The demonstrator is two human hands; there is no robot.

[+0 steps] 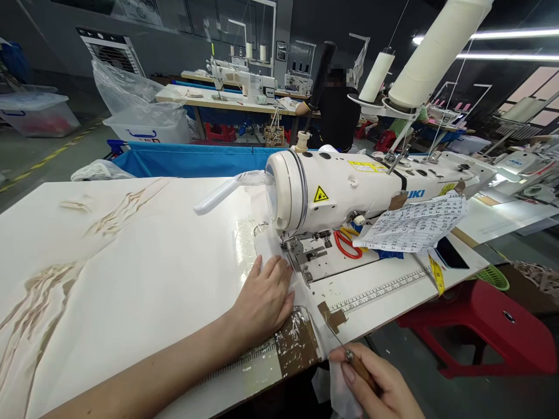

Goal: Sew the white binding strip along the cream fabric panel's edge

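My left hand (264,297) lies on a thin white fabric strip (315,311) beside the needle area of a white sewing machine (336,186). Its fingers rest flat on the cloth, pointing at the presser foot (297,249). At the table's front edge, my right hand (378,384) is closed around the wooden handle of an awl (362,369), whose thin metal shaft points up and left across the strip. The strip's lower end hangs over the edge by my right thumb and forefinger; whether they also pinch it, I cannot tell.
Red-handled scissors (348,245), a printed sheet (413,224), a phone (451,254) and a yellow tape measure (435,275) lie right of the machine. Pale fabric pieces (48,291) cover the table's left. A red stool (484,326) stands right; a person (336,110) sits beyond.
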